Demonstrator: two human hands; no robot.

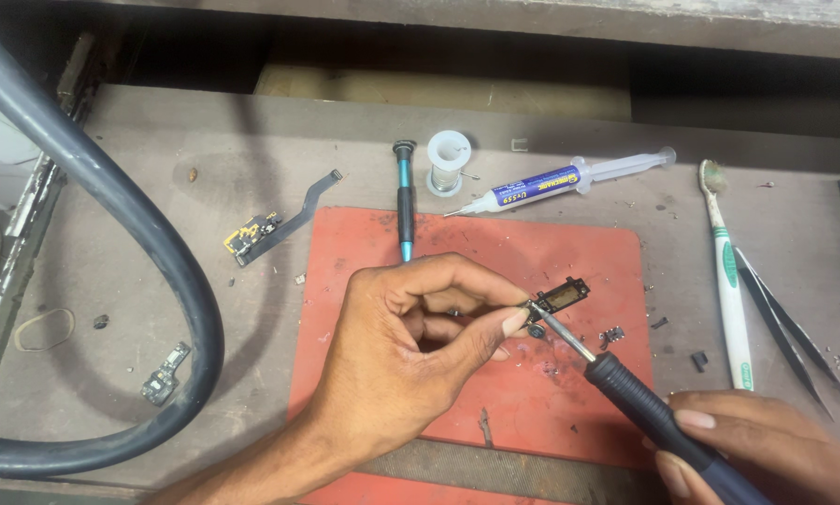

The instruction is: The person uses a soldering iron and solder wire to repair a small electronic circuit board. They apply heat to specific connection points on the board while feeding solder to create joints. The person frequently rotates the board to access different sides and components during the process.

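While left hand [410, 346] pinches one part [558, 299], right hand [766, 449] holds one iron [625, 388].

Matt red rubbery mat [569, 252], scuffed

A mat [495, 402] lies on the bench [158, 168]. Behind it, from left: a screwdriver [406, 210] (its tip over the mat's edge), a wire spool [448, 161], a syringe [569, 180]. Right of the mat lie a toothbrush [730, 290], then tweezers [794, 332]. A thick cable [158, 243] loops at left.
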